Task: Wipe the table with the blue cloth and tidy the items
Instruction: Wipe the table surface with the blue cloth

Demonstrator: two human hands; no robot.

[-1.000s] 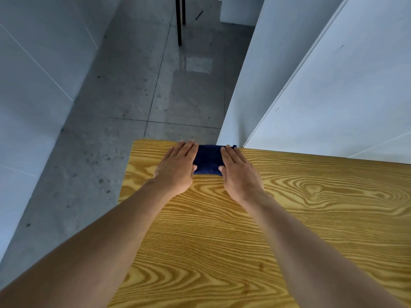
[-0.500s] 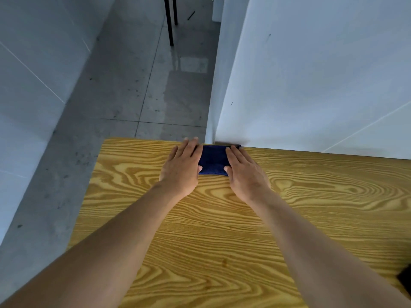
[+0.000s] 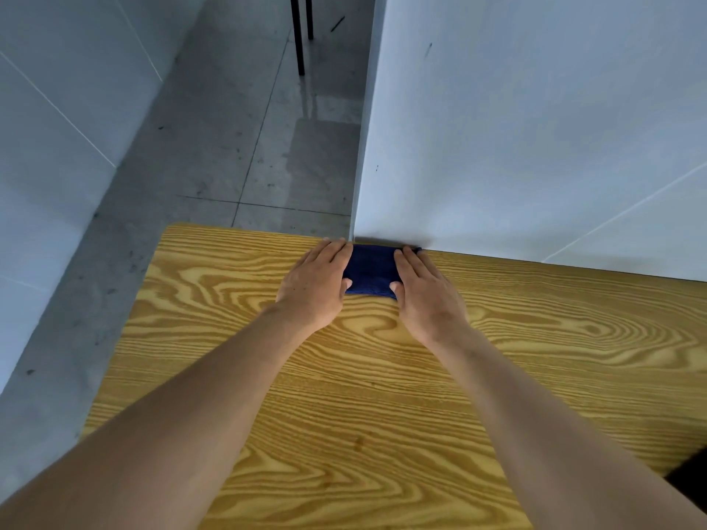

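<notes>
A folded dark blue cloth (image 3: pixel 370 270) lies at the far edge of the yellow wood-grain table (image 3: pixel 382 376), against the foot of the white wall. My left hand (image 3: pixel 315 285) lies flat on the cloth's left side, fingers together and pointing away from me. My right hand (image 3: pixel 426 296) lies flat on its right side in the same way. Both palms press the cloth down; only the strip between the hands shows.
A white wall (image 3: pixel 535 128) rises along the table's far edge on the right. Grey tiled floor (image 3: pixel 229 147) lies beyond the table's far left corner, with thin black furniture legs (image 3: pixel 300 36) at the top. A dark object (image 3: pixel 692 480) peeks in at the right edge.
The view has shifted, showing more tabletop left of my hands. Both hands stay pressed on the cloth at the table's far edge, now closer to the wall corner.
</notes>
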